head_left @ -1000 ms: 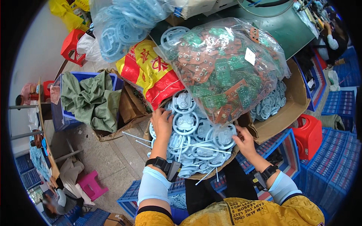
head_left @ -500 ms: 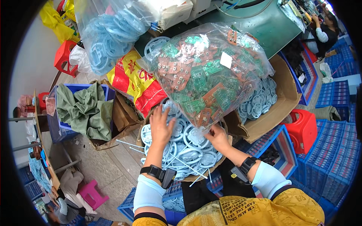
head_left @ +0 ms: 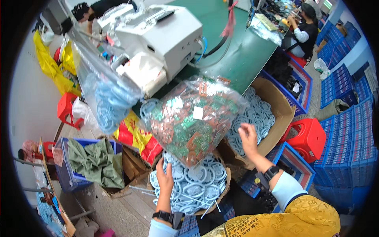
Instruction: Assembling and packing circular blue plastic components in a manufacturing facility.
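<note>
My left hand (head_left: pixel 164 178) is open at the left side of a box of light-blue plastic ring-shaped parts (head_left: pixel 194 190), thumb apart from the fingers. It touches or nearly touches the parts; I cannot tell which. My right hand (head_left: pixel 248 141) is raised by the near edge of a second cardboard box (head_left: pixel 285 103) on the right, its fingers apart and holding nothing visible. Light-blue parts (head_left: pixel 258 114) fill that box too. Between my hands and beyond them lies a clear plastic bag of green and reddish-brown circuit boards (head_left: pixel 185 125). It covers the far part of the near box.
A grey-white machine (head_left: pixel 162 41) stands on the green table (head_left: pixel 233 51). At the left hangs a clear bag of blue parts (head_left: pixel 108 100), above a blue crate with green cloth (head_left: pixel 96 162). A red stool (head_left: pixel 306 138) and stacked blue crates (head_left: pixel 347 138) stand right. Two other people work farther off.
My right hand has left the bag's near corner and moved right, toward the second box. My left hand remains by the near box's left side. The view has shifted, showing more of the table.
</note>
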Tool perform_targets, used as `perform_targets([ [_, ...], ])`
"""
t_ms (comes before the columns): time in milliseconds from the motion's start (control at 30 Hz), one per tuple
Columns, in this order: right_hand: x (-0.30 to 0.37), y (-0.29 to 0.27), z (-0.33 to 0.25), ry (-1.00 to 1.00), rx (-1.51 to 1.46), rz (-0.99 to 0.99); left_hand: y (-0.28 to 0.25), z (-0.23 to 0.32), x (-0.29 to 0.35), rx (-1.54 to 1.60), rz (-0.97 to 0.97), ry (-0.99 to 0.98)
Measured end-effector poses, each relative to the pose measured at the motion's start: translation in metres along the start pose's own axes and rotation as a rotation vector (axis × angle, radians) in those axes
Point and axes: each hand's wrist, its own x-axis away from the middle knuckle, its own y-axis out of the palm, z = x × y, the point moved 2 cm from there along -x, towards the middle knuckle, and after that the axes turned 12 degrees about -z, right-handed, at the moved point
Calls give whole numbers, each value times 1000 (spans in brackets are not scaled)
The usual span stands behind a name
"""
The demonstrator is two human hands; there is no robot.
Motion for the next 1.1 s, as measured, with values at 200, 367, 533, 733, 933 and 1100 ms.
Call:
perform_targets([
  [200,-166,-37,-46,-256,176,31,-4,88,14,68,133,48],
  [367,-242,-13,-16,-77,453,-308,4,147,19,-70,193,137],
  [533,-258,2,-13,20,434,-538,31,214,0,-318,122,345],
  [733,-255,-12,15,156,-78,-531,102,259,-97,-502,-18,618],
  [933,-224,-29,26,190,-256,-400,169,269,-174,-909,-8,631],
  [1100,-214,-34,28,157,-384,-374,166,244,-194,-887,-18,554],
])
